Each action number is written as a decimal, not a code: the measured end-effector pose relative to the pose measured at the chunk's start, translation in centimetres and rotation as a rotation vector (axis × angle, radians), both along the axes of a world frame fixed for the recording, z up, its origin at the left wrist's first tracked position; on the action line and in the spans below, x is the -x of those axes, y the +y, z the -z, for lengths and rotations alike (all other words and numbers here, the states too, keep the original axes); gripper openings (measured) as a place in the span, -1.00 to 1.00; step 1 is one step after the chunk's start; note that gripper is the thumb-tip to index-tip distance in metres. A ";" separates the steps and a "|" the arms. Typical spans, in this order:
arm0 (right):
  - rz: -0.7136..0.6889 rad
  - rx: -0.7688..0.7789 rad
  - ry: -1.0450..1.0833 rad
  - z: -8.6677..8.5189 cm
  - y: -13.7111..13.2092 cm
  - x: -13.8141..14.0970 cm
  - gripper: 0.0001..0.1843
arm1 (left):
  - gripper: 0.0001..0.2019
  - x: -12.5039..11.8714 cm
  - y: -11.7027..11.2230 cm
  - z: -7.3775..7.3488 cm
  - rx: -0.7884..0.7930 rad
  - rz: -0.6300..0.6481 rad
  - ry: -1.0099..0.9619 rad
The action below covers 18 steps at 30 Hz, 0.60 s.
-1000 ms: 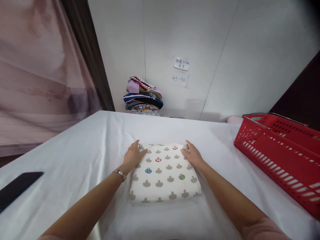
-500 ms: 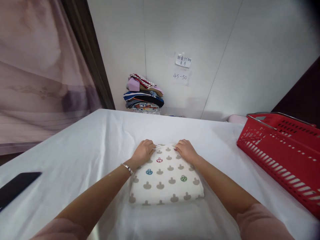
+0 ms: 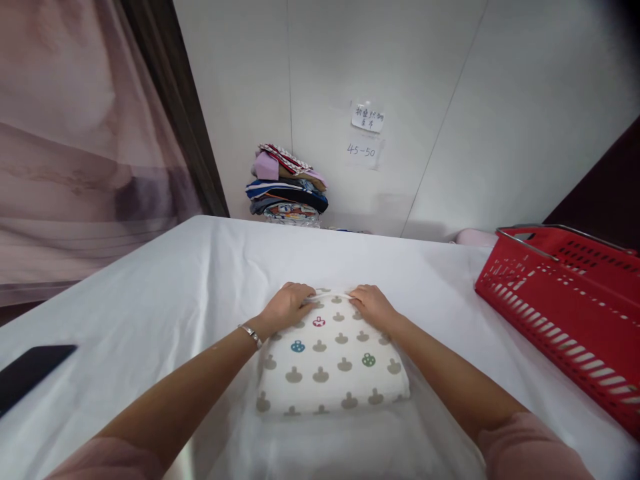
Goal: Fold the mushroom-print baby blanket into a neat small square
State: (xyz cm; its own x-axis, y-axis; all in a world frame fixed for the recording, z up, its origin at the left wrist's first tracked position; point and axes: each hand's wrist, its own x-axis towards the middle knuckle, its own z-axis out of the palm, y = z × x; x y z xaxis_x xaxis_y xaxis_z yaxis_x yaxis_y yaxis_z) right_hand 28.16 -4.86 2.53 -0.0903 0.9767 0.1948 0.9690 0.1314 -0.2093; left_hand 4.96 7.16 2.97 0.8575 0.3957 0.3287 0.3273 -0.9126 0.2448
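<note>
A folded white cloth (image 3: 330,360) printed with grey mushroom shapes, plus a few in pink, blue and green, lies flat in front of me. At its far left corner, my left hand (image 3: 289,305) is closed on the edge, with a silver bracelet on the wrist. My right hand (image 3: 374,305) pinches the same far edge at the right corner. Between the two hands a thin strip of that edge is slightly lifted. The fingertips are partly hidden in the fabric.
The table wears a white cover (image 3: 225,267). To the right stands a red plastic basket (image 3: 565,313) with metal handles. A dark flat object (image 3: 35,373) lies at the left. Beyond the far edge is a pile of folded fabrics (image 3: 287,187) by the wall; a curtain (image 3: 90,147) hangs at left.
Both hands have drawn the far edge of the cloth up slightly, so a pale strip now shows between them. The cloth otherwise lies in nearly the same place.
</note>
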 end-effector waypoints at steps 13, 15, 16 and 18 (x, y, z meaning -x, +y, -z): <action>0.132 0.186 -0.114 -2.3 1.5 0.9 -0.85 | -0.85 -1.7 0.2 -1.4 0.038 -0.059 0.133; 0.143 0.200 -0.131 -2.4 1.7 0.9 -0.89 | -0.87 -1.7 0.4 -1.5 0.054 -0.043 0.132; 0.144 0.203 -0.137 -2.4 1.8 0.9 -0.91 | -0.89 -1.8 0.4 -1.6 0.065 -0.043 0.132; 0.137 0.198 -0.138 -2.5 1.9 0.9 -0.93 | -0.90 -1.8 0.4 -2.0 0.088 -0.055 0.136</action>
State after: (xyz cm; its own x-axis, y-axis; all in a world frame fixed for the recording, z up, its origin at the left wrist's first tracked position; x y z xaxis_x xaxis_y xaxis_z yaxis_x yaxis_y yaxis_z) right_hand 27.24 -2.94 4.99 0.0327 0.9994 -0.0066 0.9960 -0.0332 -0.0828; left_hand 6.81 7.60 4.96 0.8677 0.4660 0.1730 0.4122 -0.8691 0.2734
